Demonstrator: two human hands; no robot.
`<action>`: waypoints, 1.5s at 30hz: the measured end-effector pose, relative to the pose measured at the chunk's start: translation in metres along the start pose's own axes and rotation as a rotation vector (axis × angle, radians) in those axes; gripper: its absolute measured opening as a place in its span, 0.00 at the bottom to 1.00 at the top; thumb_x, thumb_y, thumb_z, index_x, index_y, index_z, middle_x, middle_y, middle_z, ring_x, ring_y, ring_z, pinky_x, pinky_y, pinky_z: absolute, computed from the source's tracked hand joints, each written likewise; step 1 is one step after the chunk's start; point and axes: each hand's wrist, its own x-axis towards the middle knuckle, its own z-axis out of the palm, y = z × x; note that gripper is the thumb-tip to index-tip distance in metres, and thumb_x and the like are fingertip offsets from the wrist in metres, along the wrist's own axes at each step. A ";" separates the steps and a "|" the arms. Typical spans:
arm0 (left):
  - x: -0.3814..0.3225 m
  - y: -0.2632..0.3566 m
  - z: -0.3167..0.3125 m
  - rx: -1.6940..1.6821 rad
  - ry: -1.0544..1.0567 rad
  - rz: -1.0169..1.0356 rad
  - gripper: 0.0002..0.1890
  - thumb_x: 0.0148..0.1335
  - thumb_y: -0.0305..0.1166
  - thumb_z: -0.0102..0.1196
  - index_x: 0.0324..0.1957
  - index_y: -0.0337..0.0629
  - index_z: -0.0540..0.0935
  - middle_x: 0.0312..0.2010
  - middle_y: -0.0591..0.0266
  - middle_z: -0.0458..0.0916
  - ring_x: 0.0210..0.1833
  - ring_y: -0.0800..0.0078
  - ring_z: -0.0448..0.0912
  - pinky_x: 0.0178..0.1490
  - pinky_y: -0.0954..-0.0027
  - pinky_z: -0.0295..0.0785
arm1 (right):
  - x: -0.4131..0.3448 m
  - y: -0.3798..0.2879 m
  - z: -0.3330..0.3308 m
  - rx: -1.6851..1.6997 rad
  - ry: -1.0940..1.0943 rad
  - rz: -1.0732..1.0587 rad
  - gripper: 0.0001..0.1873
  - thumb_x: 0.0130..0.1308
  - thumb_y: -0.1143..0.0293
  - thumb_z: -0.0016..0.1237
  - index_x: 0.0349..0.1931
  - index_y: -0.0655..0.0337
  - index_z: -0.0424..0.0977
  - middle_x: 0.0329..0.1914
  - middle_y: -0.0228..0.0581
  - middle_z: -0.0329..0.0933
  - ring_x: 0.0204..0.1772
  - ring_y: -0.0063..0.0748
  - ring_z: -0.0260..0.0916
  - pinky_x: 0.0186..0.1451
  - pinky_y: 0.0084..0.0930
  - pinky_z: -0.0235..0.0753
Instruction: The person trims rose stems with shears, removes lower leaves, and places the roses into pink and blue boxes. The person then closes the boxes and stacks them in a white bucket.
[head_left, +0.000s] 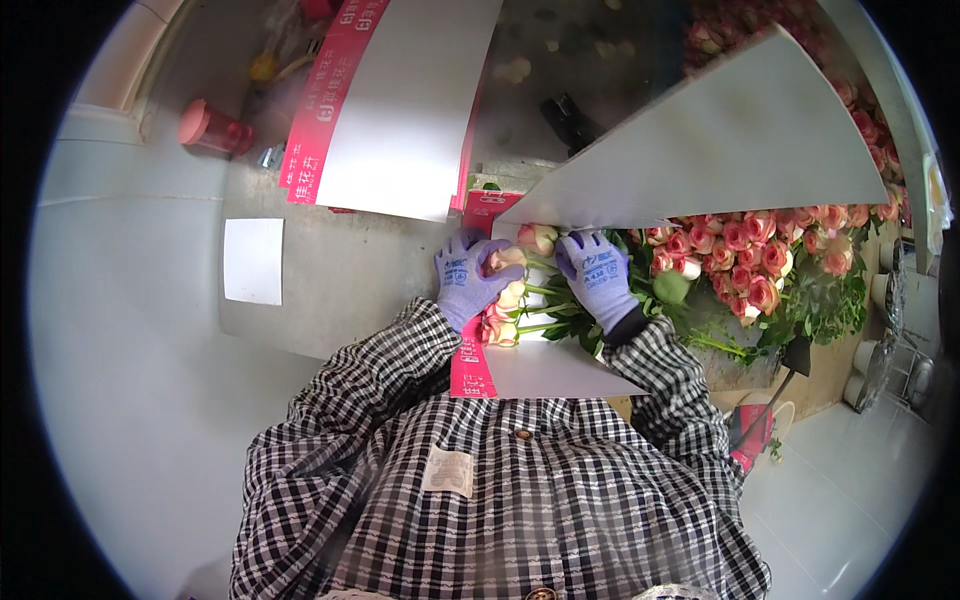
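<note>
Pink-and-cream roses (501, 330) lie in a short column on a white wrapping sheet with a red printed border (555, 367). My left hand (466, 281), in a lavender work glove, curls round a rose head (504, 259), thumb on its near side. My right hand (598, 277), gloved alike, rests over the green stems and leaves (551, 296). Its fingertips are at the lower edge of a raised white sheet (712, 150), and what they pinch is hidden. One more rose head (537, 238) shows between the two hands.
A stack of red-bordered wrapping sheets (405, 105) lies at the back left of the metal table (337, 262). Nearby are a small white card (253, 262) and a pink-lidded container (216, 127). Many roses (742, 255) are heaped at right. A black object (568, 124) lies behind.
</note>
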 end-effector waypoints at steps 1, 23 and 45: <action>0.000 0.000 0.000 0.004 0.007 0.000 0.22 0.45 0.53 0.67 0.40 0.54 0.83 0.42 0.58 0.72 0.49 0.58 0.69 0.54 0.54 0.61 | 0.000 0.000 0.003 0.003 -0.025 0.009 0.12 0.57 0.64 0.53 0.40 0.54 0.72 0.42 0.40 0.74 0.46 0.44 0.73 0.45 0.41 0.73; 0.011 -0.004 0.005 0.193 -0.099 -0.052 0.26 0.46 0.59 0.61 0.35 0.48 0.79 0.44 0.57 0.73 0.52 0.54 0.69 0.52 0.52 0.62 | 0.029 -0.020 0.064 -0.293 -0.057 -0.139 0.16 0.59 0.66 0.43 0.49 0.51 0.68 0.37 0.41 0.72 0.42 0.39 0.74 0.37 0.39 0.74; 0.033 -0.059 0.025 0.081 -0.199 -0.046 0.25 0.49 0.41 0.66 0.47 0.38 0.79 0.43 0.55 0.78 0.44 0.61 0.76 0.54 0.60 0.71 | -0.034 0.018 -0.086 0.776 -0.818 0.065 0.22 0.67 0.54 0.45 0.55 0.57 0.73 0.44 0.45 0.79 0.44 0.37 0.76 0.48 0.31 0.73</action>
